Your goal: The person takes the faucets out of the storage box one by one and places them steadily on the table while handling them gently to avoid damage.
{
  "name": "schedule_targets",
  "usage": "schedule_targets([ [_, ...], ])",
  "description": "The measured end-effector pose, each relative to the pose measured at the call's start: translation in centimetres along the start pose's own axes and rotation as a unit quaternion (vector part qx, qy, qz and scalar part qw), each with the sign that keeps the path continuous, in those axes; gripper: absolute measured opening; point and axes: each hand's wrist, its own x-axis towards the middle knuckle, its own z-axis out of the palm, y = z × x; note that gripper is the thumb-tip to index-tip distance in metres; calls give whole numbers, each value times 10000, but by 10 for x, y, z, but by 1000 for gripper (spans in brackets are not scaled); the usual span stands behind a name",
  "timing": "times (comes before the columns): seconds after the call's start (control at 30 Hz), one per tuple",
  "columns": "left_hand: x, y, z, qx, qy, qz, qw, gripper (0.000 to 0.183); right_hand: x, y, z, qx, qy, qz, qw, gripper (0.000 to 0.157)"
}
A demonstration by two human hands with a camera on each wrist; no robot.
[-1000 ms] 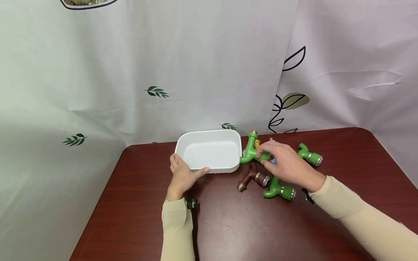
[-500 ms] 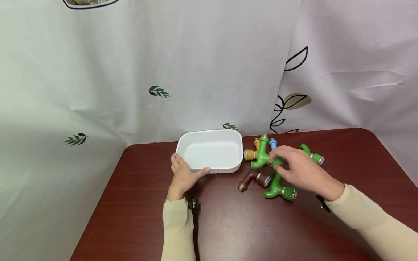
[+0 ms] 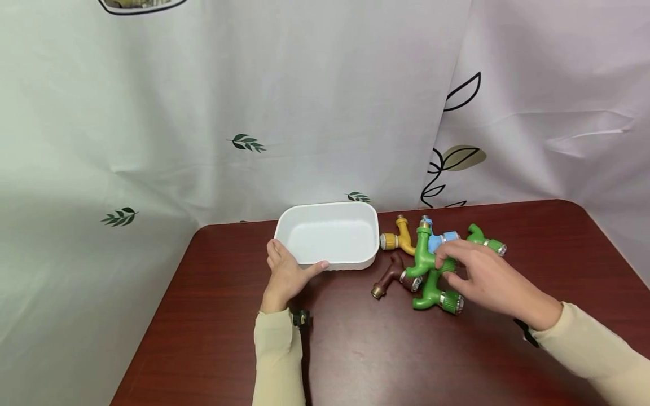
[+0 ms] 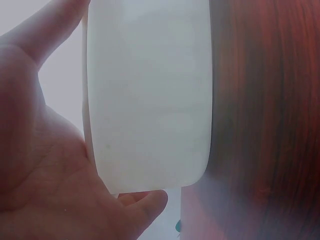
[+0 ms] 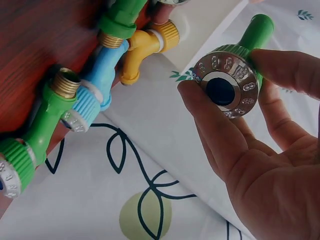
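Observation:
My right hand (image 3: 484, 276) pinches a green tap (image 3: 422, 254) by its ribbed knob, the brass thread pointing up and away. In the right wrist view the knob's chrome cap (image 5: 246, 95), with a dark centre, faces the camera between thumb and fingers. Below and around it lie a blue tap (image 3: 435, 241), a yellow tap (image 3: 404, 238), a brown tap (image 3: 391, 276) and another green tap (image 3: 431, 298). My left hand (image 3: 284, 281) grips the near left corner of a white plastic tray (image 3: 327, 239), thumb along the front rim and fingers at the left side.
One more green tap (image 3: 477, 234) lies farther right on the dark red wooden table (image 3: 365, 349). Behind the tray, a white cloth backdrop (image 3: 325, 113) with leaf prints hangs at the table's back edge.
My right hand has moved right and toward me with the green tap, away from the tray. The yellow and blue taps show more fully now. The left hand still holds the tray.

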Motion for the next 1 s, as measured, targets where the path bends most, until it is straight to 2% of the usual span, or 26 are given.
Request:
schedule_targets([
  [0.27,-1,0,1,-4,0,-21,10000,141,-18,1,-2,3,-79,243,9997,37],
  [0.47,-1,0,0,-10,-22,4,10000,141,-32,8,-4,-180,69,239,9995,41],
  [0.7,-1,-1,-1,10,-46,-7,10000,141,-45,14,-8,-246,4,383,9990,41],
  [1.0,0,-1,-1,5,-112,-4,9999,142,-61,24,-13,-291,-84,347,9989,46],
])
